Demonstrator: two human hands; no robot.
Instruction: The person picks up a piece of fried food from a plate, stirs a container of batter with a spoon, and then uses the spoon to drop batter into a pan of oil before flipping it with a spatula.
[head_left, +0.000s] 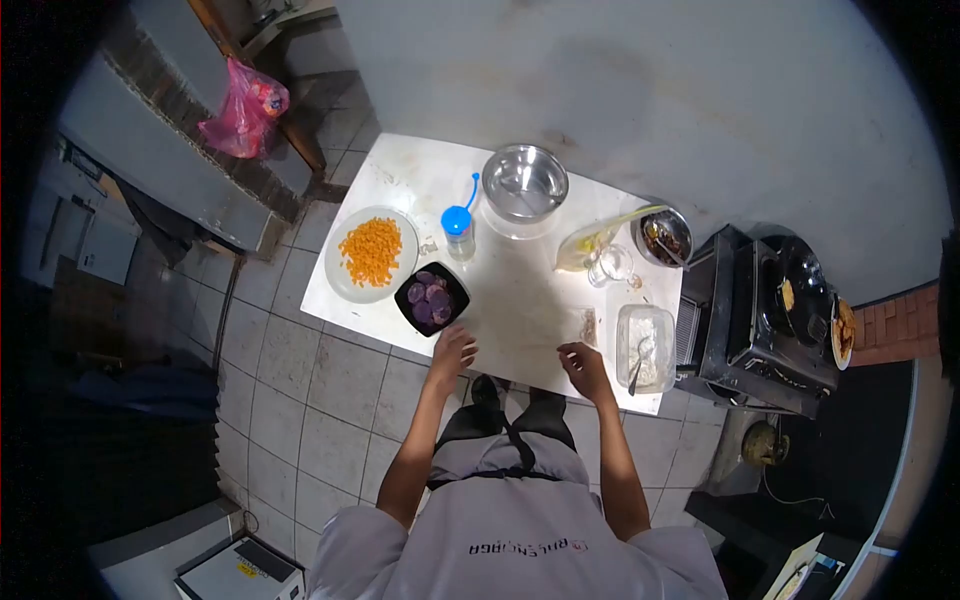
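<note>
My left hand [455, 350] is at the front edge of the white table, just below a black square bowl [432, 299] of purple slices. Its fingers are loosely apart, with nothing visible in them. Over the same edge further right, my right hand [584, 370] has its fingers slightly bent and apart, and I see nothing held. Nearest to it are a small flat brownish patch or packet [583, 325], too faint to name, and a clear rectangular container [646, 349] of white powder with a spoon [640, 366] in it.
On the table [510, 320] are a plate [345, 285] of diced orange pieces, a blue-capped bottle [458, 232], a steel bowl [525, 183], a clear bag [588, 245], a glass cup [612, 265] and a bowl of dark food [662, 237]. A stove [770, 330] with a wok [803, 290] stands right.
</note>
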